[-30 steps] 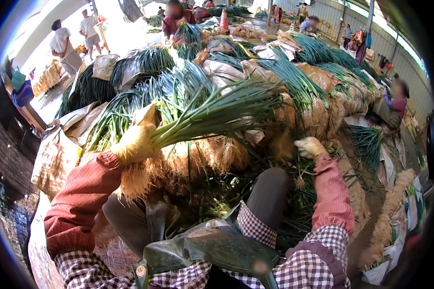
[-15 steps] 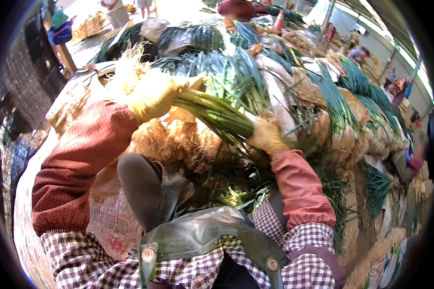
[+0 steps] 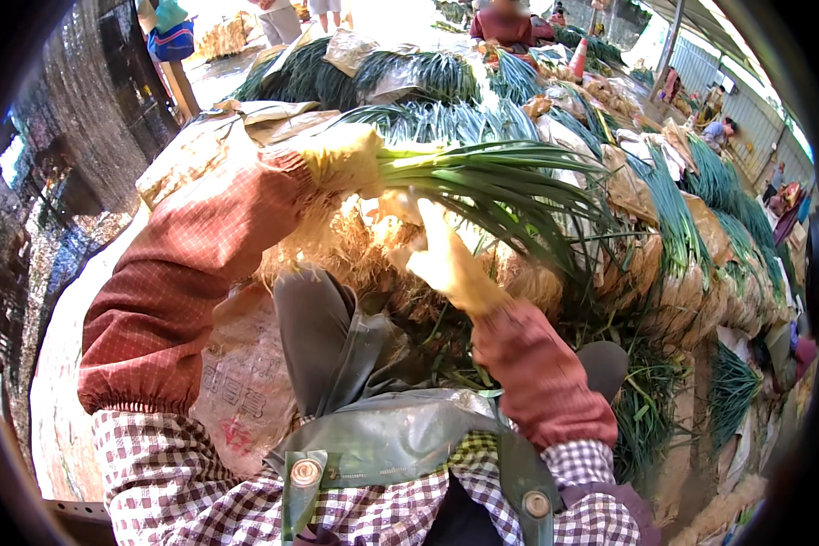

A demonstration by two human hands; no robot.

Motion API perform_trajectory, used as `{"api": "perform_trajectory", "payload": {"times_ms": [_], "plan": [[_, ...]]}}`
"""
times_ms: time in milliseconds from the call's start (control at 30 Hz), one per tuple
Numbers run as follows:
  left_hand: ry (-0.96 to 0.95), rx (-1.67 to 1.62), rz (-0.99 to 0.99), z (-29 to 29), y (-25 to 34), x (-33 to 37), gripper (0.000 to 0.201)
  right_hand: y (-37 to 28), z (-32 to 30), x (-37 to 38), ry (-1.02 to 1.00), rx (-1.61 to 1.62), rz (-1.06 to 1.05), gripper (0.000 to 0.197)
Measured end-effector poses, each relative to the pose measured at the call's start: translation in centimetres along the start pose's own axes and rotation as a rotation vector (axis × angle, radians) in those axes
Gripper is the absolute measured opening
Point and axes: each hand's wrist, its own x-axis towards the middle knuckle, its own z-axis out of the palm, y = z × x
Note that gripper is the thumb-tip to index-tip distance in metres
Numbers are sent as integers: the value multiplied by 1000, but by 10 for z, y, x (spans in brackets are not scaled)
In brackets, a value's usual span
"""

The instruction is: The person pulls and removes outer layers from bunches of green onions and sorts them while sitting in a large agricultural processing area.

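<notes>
My left hand [image 3: 346, 164], in a yellow glove, is closed round a bunch of green onions [image 3: 500, 177]. The long green leaves fan out to the right and droop at the ends. Just below the bunch is my right hand [image 3: 450, 264], also yellow-gloved, with its fingers apart and no leaves in its grasp. Whether its fingertips touch anything is hard to tell against the bright background. Pale brown roots [image 3: 337, 246] of stacked onions show beneath my hands.
Piles of green onions [image 3: 419, 77] lie across the far side, with more bundles [image 3: 669, 209] stacked at the right. Loose leaves [image 3: 646, 400] lie by my right knee. A printed sack [image 3: 246, 382] is at my left. Farther off are an orange cone [image 3: 579, 56] and several people [image 3: 502, 27].
My right hand has let go of the leaf end and moved left, below the bunch. The leaves have spread out to the right. My left hand still grips the bunch; the view has shifted.
</notes>
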Motion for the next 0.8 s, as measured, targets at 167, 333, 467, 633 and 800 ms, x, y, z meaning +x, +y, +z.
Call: {"api": "perform_trajectory", "payload": {"times_ms": [167,333,467,633,800], "plan": [[40,44,31,-5,51,-6,31,52,20,67,-54,322,-207,49],[106,121,-31,6,75,-9,26,30,29,39,-66,736,-104,26],[131,252,87,20,79,9,24,2,-25,5,-95,474,245,19],[425,664,98,26,69,60,16,81,-28,-39,-532,-470,84,22],[439,61,249,101,46,86,14,102,-71,-41,-227,-419,313,68]]}}
